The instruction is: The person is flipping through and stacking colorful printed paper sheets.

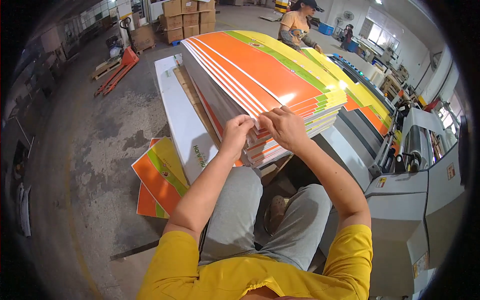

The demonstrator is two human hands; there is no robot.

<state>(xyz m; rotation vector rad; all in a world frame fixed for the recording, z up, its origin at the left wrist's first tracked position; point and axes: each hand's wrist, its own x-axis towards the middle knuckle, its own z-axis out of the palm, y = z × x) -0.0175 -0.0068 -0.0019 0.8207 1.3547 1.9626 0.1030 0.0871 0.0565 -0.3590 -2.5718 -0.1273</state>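
Note:
A tall stack of glossy printed sheets (250, 62), orange, green and yellow with white borders, stands in front of me, its upper sheets fanned into steps. At its near corner my left hand (237, 134) pinches the sheet edges between thumb and fingers. Close beside it, my right hand (285, 127) has its fingers bent over the same corner, gripping the edges from the right. The fingertips of both hands almost meet. How many sheets lie between them cannot be made out.
A long white printed board (170, 95) leans along the stack's left side. Loose printed sheets (162, 172) lie low at the left. A grey machine (400, 200) with rollers flanks me on the right. Farther off are a red pallet jack (122, 65), cardboard boxes (190, 20) and another person (296, 27).

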